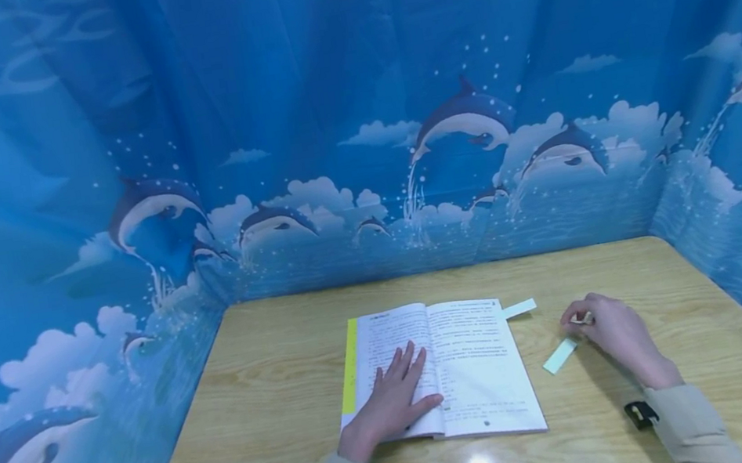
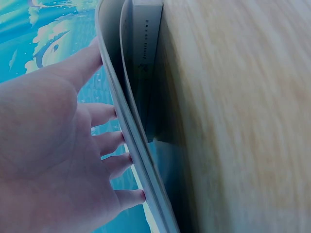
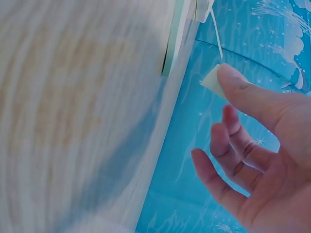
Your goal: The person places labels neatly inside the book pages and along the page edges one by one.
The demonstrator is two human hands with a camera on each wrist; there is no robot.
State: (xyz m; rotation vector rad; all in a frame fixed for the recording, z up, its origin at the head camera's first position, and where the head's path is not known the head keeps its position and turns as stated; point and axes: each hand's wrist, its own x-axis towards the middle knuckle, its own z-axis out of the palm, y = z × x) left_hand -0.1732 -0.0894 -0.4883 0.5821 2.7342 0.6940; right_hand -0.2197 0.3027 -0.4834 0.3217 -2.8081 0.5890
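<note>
An open book [image 1: 480, 374] with printed pages lies on the table. My left hand [image 1: 395, 400] rests on its left page with fingers spread; in the left wrist view the fingertips of the left hand [image 2: 53, 141] press along the book [image 2: 129, 114]. To the right of the book, my right hand [image 1: 616, 331] pinches a small pale slip of paper [image 3: 211, 82] between thumb and finger, the other fingers loosely bent. Just below that hand a pale green paper strip [image 1: 560, 356] lies on the table. A white strip [image 1: 520, 308] sticks out past the book's upper right edge.
The wooden table [image 1: 262, 421] ends at a blue dolphin-print curtain [image 1: 344, 243] behind and at both sides. A yellow band [image 1: 350, 369] runs along the book's left edge. Dark bands [image 1: 642, 415] sit at the wrists over light sleeves.
</note>
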